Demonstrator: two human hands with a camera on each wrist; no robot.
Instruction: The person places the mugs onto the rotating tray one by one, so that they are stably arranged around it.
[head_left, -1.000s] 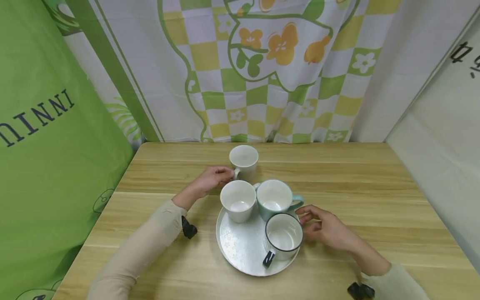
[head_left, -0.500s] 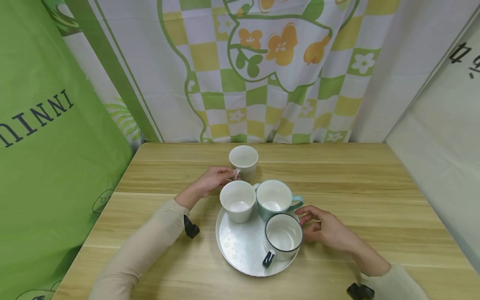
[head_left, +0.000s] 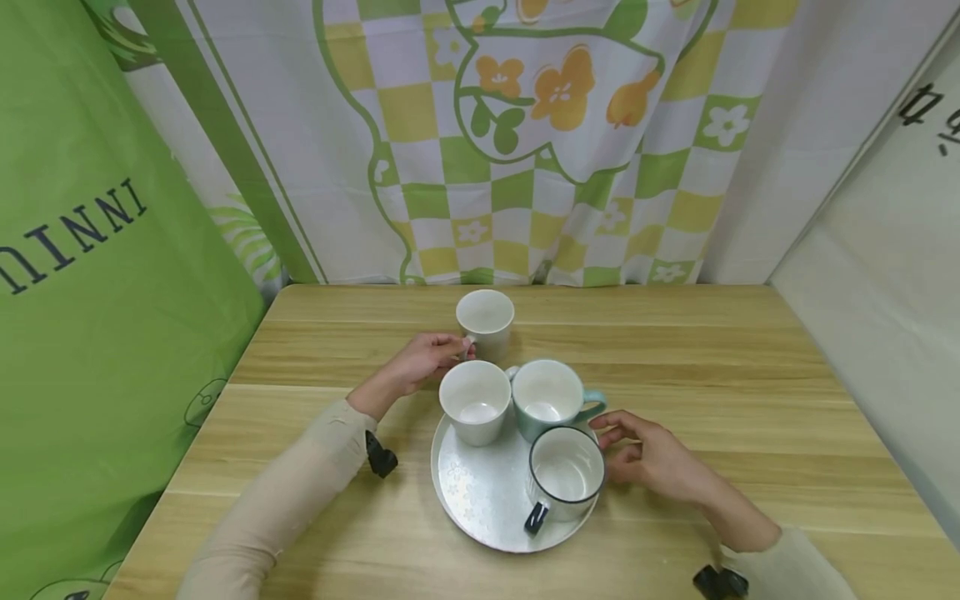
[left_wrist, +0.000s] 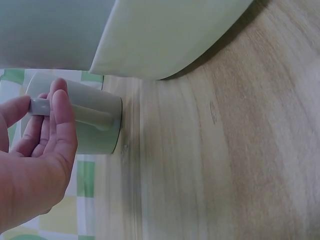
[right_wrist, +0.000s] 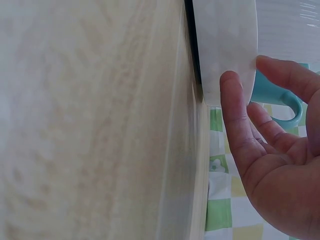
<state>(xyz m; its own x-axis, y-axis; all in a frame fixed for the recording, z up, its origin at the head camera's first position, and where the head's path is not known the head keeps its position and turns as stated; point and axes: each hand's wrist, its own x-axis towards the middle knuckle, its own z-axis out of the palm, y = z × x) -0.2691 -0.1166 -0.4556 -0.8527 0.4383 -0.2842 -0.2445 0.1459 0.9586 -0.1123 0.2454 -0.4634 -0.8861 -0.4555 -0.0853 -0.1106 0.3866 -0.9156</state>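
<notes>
My left hand [head_left: 429,358] pinches the handle of a plain white mug [head_left: 486,315], which stands upright on the table behind the round tray [head_left: 480,508]. In the left wrist view, thumb and fingers [left_wrist: 62,117] close on that handle. Three mugs stand upright on the tray: a second white mug [head_left: 474,400], a light blue mug [head_left: 547,392] and a white mug with a black rim [head_left: 567,467]. At the tray's right edge is my right hand [head_left: 652,457], fingers extended and loosely bent. In the right wrist view its fingertips touch the tray's side wall [right_wrist: 227,50].
The wooden table [head_left: 712,358] extends around the tray. A patterned curtain [head_left: 525,167] hangs behind it, green cloth [head_left: 112,333] hangs on the left and white cloth [head_left: 885,275] on the right.
My left hand has moved slightly at the far mug, and that mug has shifted a very little to the left. The right hand, the tray and its mugs have not visibly moved.
</notes>
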